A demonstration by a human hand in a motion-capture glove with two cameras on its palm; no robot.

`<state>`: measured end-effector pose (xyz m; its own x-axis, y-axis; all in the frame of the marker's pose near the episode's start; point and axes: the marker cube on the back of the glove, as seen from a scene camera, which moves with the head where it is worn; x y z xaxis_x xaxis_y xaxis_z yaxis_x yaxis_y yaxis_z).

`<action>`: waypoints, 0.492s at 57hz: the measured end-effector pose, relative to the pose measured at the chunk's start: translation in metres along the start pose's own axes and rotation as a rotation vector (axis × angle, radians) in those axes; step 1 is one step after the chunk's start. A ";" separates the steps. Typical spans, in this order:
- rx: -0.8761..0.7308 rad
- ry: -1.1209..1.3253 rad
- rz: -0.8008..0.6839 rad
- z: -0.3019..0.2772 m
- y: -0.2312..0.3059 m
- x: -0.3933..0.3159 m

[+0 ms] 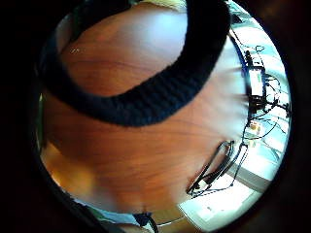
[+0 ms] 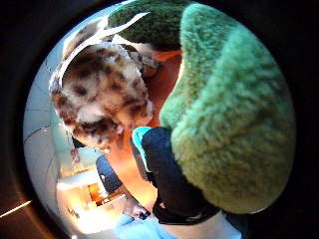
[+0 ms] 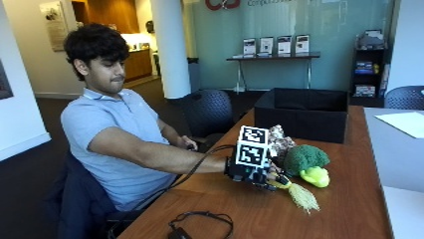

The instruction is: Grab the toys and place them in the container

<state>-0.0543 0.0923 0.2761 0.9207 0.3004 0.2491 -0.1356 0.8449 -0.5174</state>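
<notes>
A person was seated at a wooden worktop (image 3: 344, 199) with the gloved right hand (image 3: 255, 172) stretched across it toward a small cluster of toys. From the outside view, a broccoli plush (image 3: 306, 158) with a yellow-green stalk lay at about 3 o'clock from the hand, a spotted plush (image 3: 279, 141) stood just behind at about 1 o'clock, and a straw-like tassel (image 3: 301, 195) trailed toward 5 o'clock. The black container (image 3: 301, 113) stood open further back, at about 12 o'clock from the toys and apart from them.

In the thumb-side palm view, the green fuzzy plush (image 2: 234, 109) filled much of the frame, so it was judged to be very close to the palm, with the spotted plush (image 2: 99, 92) beside it. Whether the fingers were closed round anything could not be told: the marker block hid them from outside, and neither palm view showed a clear grip.

As a judgement, the pick-up was only beginning and no toy was seen in the container. With toys bunched and touching, one could be dragged or knocked aside by a closing hand, and the tassel could be snagged or left hanging from a lifted toy. A soft, rounded plush could also be taken at the edge only and be dropped before the container was reached.
</notes>
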 end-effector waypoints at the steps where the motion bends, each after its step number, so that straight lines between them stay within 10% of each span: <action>1: -0.002 -0.006 -0.003 0.000 0.000 0.000; 28: 0.078 -0.222 -0.065 0.004 -0.006 -0.017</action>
<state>-0.0704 0.0836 0.2784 0.8265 0.3268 0.4584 -0.1142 0.8947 -0.4319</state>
